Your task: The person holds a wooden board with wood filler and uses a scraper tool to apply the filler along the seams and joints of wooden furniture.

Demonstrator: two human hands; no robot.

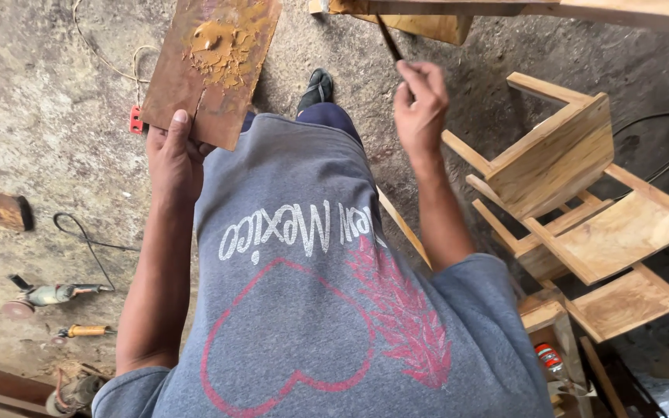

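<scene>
My left hand (172,155) grips the lower edge of a brown board (210,66) that carries a smear of tan putty (222,42) on its upper face. Held up in my right hand (421,104) is a thin dark tool (389,39), its tip pointing toward a piece of light wood (427,23) at the top of the view. My grey printed shirt (311,294) fills the lower middle, and one dark shoe (317,87) shows on the floor below.
Small unfinished wooden chairs (574,209) are stacked at the right. On the dirt floor at the left lie an angle grinder (48,296), a screwdriver with an orange handle (83,331), a dark wood scrap (7,209) and cables (87,240). A red-capped bottle (549,358) sits at lower right.
</scene>
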